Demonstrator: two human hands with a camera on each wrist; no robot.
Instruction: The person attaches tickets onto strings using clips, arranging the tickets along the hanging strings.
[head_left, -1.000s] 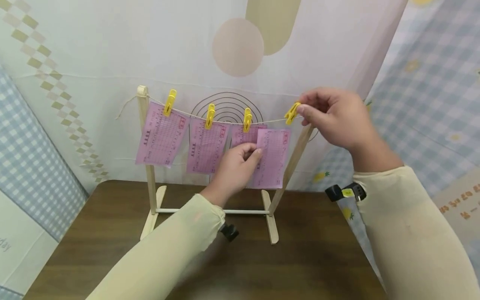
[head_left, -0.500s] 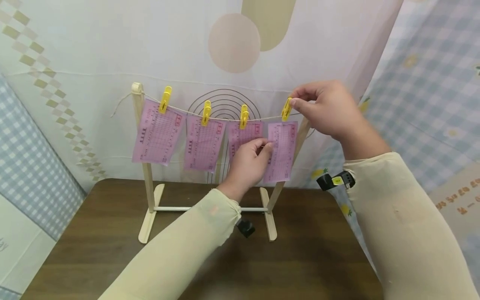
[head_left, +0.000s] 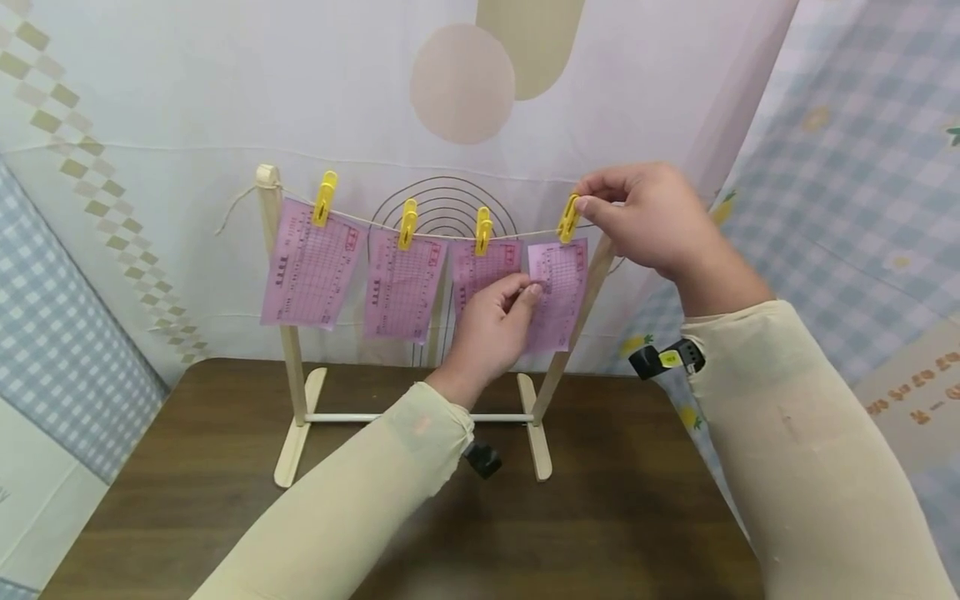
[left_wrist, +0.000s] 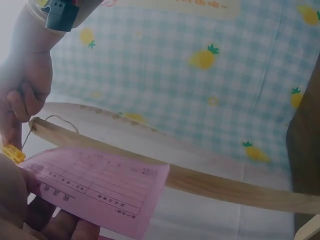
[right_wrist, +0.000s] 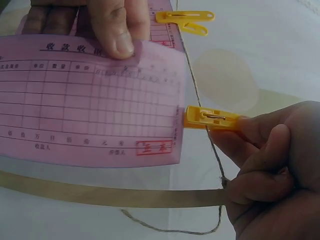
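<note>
In the head view my left hand (head_left: pixel 491 329) pinches the left edge of a pink receipt slip (head_left: pixel 562 296) between thumb and fingers. My right hand (head_left: pixel 652 221) pinches the handle end of a yellow clothespin (head_left: pixel 568 218) on the string (head_left: pixel 528 234), near the right post. In the right wrist view the clothespin's tip (right_wrist: pixel 192 117) meets the top edge of the slip (right_wrist: pixel 90 110); my left thumb (right_wrist: pixel 120 45) lies on the slip's face. To the left, further pink slips (head_left: pixel 405 287) hang from the string by yellow clothespins (head_left: pixel 325 200).
A wooden stand carries the string between its left post (head_left: pixel 292 367) and right post (head_left: pixel 558 367), with a white crossbar (head_left: pixel 341 419) low down. It stands on a dark brown table (head_left: pixel 600 517). Patterned cloth (head_left: pixel 637 108) hangs close behind, with checked cloth at both sides.
My left hand has moved right, bringing the slip away from the third hanging one and up under the clothespin. The clothespin in my right hand has turned more upright. The head view has shifted slightly.
</note>
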